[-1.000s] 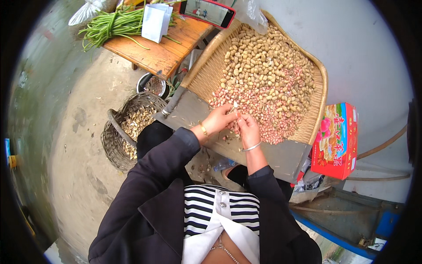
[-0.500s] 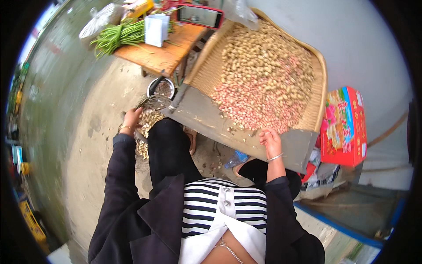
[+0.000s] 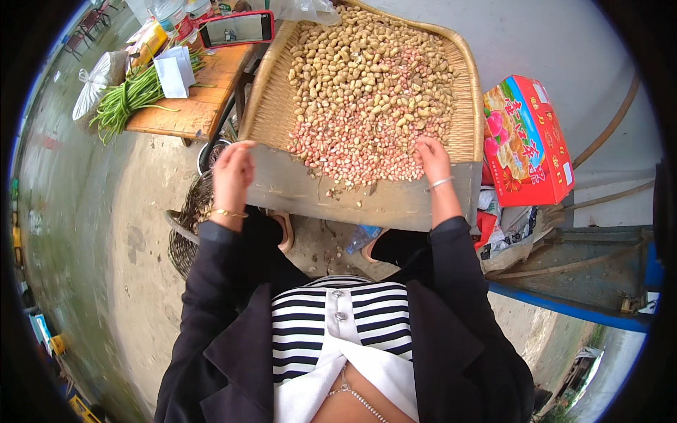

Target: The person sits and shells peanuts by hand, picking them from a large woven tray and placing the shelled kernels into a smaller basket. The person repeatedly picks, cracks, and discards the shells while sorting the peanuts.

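Note:
A wide woven bamboo tray [image 3: 469,106] lies ahead of me, with unshelled peanuts [image 3: 352,56] heaped toward its far side and shelled pink peanuts [image 3: 352,151] toward me. Above the tray's near left corner is my left hand [image 3: 234,173], its fingers loosely bent and a little apart, with nothing seen in them. My right hand [image 3: 433,161] is at the right near edge of the pink peanuts. Its fingers are curled together, and whatever they hold is hidden. Below my left hand, a dark wicker basket [image 3: 185,243] with a handle stands partly covered by my arm.
At the left, a wooden table [image 3: 194,109] bears green stalks [image 3: 130,102], a folded white paper [image 3: 174,72] and a red-framed phone [image 3: 236,29]. A red carton [image 3: 532,151] stands right of the tray. A plastic bottle [image 3: 361,238] lies on the ground between my feet.
My left hand has come up from the basket to the tray's near left corner. My right hand remains by the pink peanuts' near edge. The whole view has shifted.

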The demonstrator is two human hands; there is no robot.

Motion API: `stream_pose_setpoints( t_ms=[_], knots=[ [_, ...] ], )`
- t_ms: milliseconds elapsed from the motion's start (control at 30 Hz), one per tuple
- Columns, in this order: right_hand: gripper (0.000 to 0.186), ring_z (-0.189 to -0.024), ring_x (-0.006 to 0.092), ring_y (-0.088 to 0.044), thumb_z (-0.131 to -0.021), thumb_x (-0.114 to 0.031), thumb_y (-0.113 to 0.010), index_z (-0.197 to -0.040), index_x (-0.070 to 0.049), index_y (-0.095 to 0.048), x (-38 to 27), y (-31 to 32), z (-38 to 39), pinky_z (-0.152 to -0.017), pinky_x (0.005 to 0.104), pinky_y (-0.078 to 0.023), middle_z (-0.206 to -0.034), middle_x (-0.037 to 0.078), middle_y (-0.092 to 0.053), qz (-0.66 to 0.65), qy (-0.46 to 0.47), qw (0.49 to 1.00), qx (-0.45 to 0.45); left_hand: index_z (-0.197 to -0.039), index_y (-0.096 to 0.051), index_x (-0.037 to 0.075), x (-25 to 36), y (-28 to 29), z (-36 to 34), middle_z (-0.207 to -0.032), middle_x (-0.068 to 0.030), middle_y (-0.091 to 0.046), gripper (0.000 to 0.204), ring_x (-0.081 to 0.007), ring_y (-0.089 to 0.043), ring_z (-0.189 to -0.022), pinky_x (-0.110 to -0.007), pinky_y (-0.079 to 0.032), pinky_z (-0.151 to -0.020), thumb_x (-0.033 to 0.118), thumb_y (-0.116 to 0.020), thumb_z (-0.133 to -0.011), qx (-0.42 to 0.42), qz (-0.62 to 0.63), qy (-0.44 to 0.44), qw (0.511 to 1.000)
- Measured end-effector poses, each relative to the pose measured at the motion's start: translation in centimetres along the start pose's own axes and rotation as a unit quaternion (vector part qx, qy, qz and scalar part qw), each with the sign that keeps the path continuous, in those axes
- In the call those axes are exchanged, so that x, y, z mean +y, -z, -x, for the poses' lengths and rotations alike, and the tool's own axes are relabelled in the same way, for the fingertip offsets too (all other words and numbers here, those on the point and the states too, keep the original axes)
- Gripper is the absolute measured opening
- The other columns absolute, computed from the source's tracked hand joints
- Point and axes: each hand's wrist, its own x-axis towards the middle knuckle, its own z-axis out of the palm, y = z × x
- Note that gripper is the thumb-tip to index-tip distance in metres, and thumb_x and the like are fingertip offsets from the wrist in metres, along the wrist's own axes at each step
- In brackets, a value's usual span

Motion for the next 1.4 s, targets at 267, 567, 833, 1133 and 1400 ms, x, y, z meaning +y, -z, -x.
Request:
stream_pose_setpoints(
  t_ms=[267, 567, 833, 1133, 1400],
  knots=[
    [0.027, -0.078, 0.0314, -0.055, -0.076, -0.015, -0.058, -0.1, -0.005, -0.053, -2.6, -7.2, -6.4, -0.068, 0.0385, -0.046, -0.089, 0.014, -0.055, 0.457, 0.298, 0.838, -0.028, -0.079, -0.051, 0.003, -6.0, -8.1, -4.6, -0.063, -0.0007, -0.048, 0.009, -0.0087, -0.038, -0.048, -0.02, -0.03, -0.041, 0.011, -0.046, -0.082, -0.049, 0.348, 0.321, 0.879],
    [0.017, -0.07, 0.0227, -0.054, -0.076, -0.009, -0.058, -0.093, -0.006, -0.055, -2.2, -6.6, -6.7, -0.062, 0.0317, -0.045, -0.082, 0.009, -0.053, 0.398, 0.3, 0.867, -0.01, -0.084, -0.052, 0.002, -8.1, -7.3, -5.4, -0.061, 0.0023, -0.045, 0.014, -0.0057, -0.035, -0.048, -0.018, -0.026, -0.038, 0.013, -0.043, -0.085, -0.111, 0.274, 0.295, 0.908],
    [0.01, -0.07, 0.0085, -0.052, -0.081, -0.005, -0.055, -0.091, -0.003, -0.055, -1.5, -14.8, 4.5, -0.059, 0.0195, -0.042, -0.081, 0.002, -0.053, 0.048, 0.208, 0.964, -0.159, -0.092, -0.056, 0.003, -9.4, -9.0, -3.0, -0.063, -0.0004, -0.051, 0.021, -0.006, -0.042, -0.047, -0.017, -0.032, -0.04, 0.021, -0.047, -0.089, -0.186, 0.258, 0.26, 0.912],
    [0.009, -0.068, 0.0095, -0.053, -0.085, -0.004, -0.05, -0.094, -0.004, -0.05, -0.4, -13.7, 4.3, -0.06, 0.0213, -0.044, -0.082, 0.005, -0.057, -0.205, -0.05, 0.954, -0.213, -0.095, -0.058, 0.002, -8.2, -9.7, -2.6, -0.065, 0.0018, -0.051, 0.017, -0.0046, -0.039, -0.048, -0.017, -0.033, -0.042, 0.016, -0.052, -0.087, -0.174, 0.16, 0.196, 0.952],
    [0.015, -0.068, 0.011, -0.053, -0.085, -0.004, -0.049, -0.1, -0.003, -0.047, -1.5, -13.9, 5.4, -0.061, 0.022, -0.044, -0.084, 0.005, -0.056, -0.243, -0.075, 0.949, -0.188, -0.096, -0.058, 0.001, -7.9, -10.0, -1.6, -0.07, -0.0008, -0.054, 0.019, -0.0045, -0.044, -0.056, -0.018, -0.036, -0.045, 0.015, -0.051, -0.087, -0.177, 0.116, 0.155, 0.965]
  ],
)
